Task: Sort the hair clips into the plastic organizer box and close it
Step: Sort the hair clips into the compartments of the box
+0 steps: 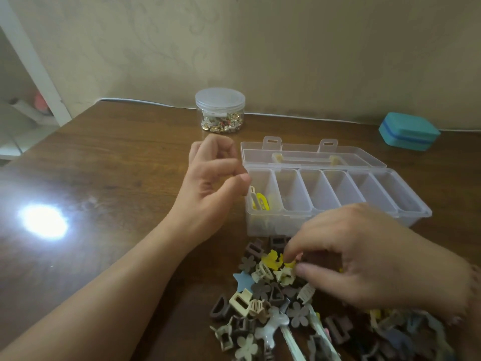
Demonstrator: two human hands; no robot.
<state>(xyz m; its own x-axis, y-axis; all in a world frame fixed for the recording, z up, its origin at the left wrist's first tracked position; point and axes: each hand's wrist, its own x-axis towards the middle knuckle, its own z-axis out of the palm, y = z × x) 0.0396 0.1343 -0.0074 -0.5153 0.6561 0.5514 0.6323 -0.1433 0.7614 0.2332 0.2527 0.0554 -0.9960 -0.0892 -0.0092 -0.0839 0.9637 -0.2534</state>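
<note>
A clear plastic organizer box [406,201] lies on the table with its lid [307,155] swung back. Its leftmost compartment holds a few yellow clips [261,201]; the other compartments look empty. In front of the box spreads a pile of hair clips [263,306] in brown, beige, grey, blue and yellow. My left hand [216,178] hovers beside the box's left end, fingers loosely curled with nothing in them. My right hand [364,259] reaches into the pile, thumb and fingers pinching at a yellow clip [272,259] at the pile's top.
A round clear jar [220,110] of small gold pieces stands at the table's back edge by the wall. A teal case [408,131] sits at the back right. A bright light glare [43,221] falls on the wooden table [117,157] at the left.
</note>
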